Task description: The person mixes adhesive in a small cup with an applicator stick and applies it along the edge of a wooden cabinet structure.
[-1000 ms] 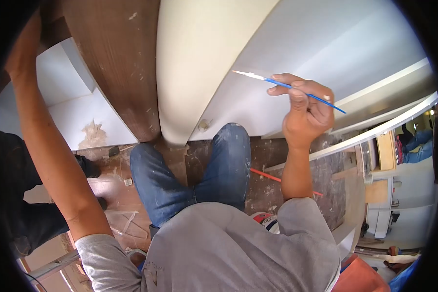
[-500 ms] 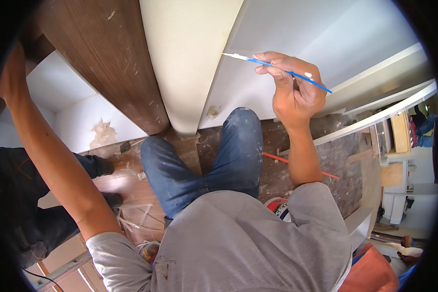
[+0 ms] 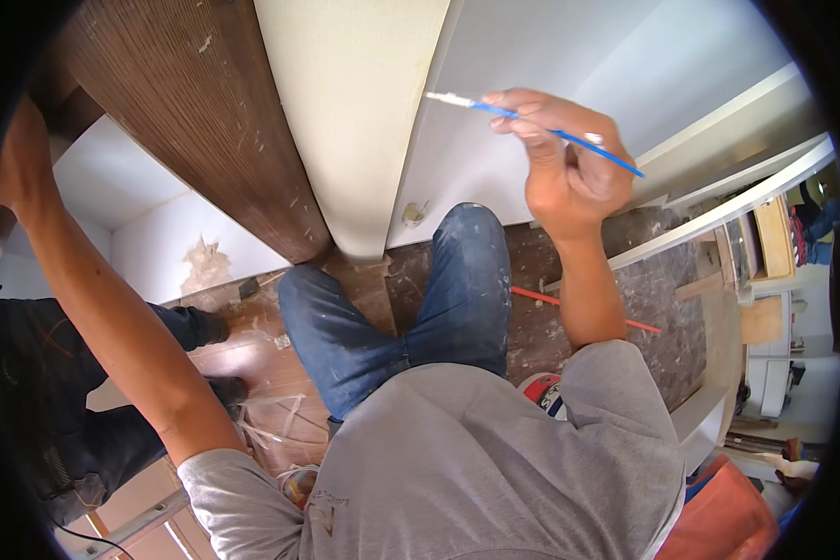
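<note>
My right hand [image 3: 574, 154] pinches a thin blue paintbrush [image 3: 579, 142] between thumb and fingers. White paint coats its bristles, which point left and lie close to the edge of a cream panel [image 3: 359, 103]; contact cannot be made out. A white spot shows on a knuckle. Far to the left, my left arm stretches upward, and my left hand [image 3: 19, 163] is in shadow near the frame's dark border, its fingers hidden. Between the two hands stands a dark wood-grain panel [image 3: 196, 112] beside the cream one.
Another person's dark-trousered legs [image 3: 93, 401] are at the left. A red stick [image 3: 583, 308] lies on the stained floor. A round container [image 3: 541, 392] sits by my right side, with an orange cloth [image 3: 723, 518] at the lower right. White cabinet surfaces [image 3: 551, 56] flank the panels.
The view has shifted slightly. My right hand has moved a little up and right, and the brush tip sits slightly farther from the cream panel's edge. My left arm stays stretched out.
</note>
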{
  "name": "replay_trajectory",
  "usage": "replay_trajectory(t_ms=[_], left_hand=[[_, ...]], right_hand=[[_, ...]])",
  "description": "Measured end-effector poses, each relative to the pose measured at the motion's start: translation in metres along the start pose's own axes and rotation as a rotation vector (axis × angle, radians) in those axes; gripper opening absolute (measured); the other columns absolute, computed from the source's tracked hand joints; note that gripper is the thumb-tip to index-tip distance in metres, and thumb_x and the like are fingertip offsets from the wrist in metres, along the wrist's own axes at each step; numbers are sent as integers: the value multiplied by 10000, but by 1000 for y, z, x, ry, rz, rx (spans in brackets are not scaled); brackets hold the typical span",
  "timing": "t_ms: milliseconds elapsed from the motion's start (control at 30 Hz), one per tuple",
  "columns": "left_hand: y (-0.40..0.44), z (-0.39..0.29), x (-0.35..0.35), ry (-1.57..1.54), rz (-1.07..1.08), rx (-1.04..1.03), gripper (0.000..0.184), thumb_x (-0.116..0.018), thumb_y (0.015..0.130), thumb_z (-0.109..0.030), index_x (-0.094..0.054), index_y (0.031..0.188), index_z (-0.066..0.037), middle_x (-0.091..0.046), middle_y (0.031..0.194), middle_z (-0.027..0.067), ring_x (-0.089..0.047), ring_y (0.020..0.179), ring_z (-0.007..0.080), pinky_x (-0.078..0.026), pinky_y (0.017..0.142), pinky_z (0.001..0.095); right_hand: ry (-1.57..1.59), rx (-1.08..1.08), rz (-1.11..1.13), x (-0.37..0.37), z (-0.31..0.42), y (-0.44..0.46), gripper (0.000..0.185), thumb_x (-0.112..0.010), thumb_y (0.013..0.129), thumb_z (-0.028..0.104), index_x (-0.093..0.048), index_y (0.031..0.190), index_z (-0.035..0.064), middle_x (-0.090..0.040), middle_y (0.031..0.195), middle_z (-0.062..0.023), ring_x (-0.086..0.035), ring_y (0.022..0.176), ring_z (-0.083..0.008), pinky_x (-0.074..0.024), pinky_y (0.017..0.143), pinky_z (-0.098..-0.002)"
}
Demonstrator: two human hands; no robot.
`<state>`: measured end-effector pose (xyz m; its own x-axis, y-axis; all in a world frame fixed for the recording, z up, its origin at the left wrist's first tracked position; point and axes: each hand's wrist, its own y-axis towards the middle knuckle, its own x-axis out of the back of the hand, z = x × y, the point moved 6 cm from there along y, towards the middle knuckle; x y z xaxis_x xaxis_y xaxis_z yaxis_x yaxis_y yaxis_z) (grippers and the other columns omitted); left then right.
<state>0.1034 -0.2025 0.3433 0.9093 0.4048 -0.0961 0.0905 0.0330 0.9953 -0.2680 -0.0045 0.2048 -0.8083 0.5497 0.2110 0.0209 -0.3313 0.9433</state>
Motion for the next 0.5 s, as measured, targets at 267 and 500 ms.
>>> replay_trajectory(t_ms=[267,500], left_hand=[[2,14,3,56,14,-24,403,-701,1008,-271,-577,1153,84,-556,731,37,-532,627,136,-455,580,289],[1,18,6,38,72,-44,408,-710,1012,-272,-573,1152,86,-554,714,28,-536,621,134,-459,576,291]], right_hand=[[-108,63,23,-7,-4,-1,80,-753,962,-30,-715,1029,-5,-815,940,-153,-803,789,-206,-640,705,-282],[-54,157,-93,2,4,13,97,-766,958,-19,-700,1029,-17,-809,910,-161,-801,795,-202,-645,717,-295]])
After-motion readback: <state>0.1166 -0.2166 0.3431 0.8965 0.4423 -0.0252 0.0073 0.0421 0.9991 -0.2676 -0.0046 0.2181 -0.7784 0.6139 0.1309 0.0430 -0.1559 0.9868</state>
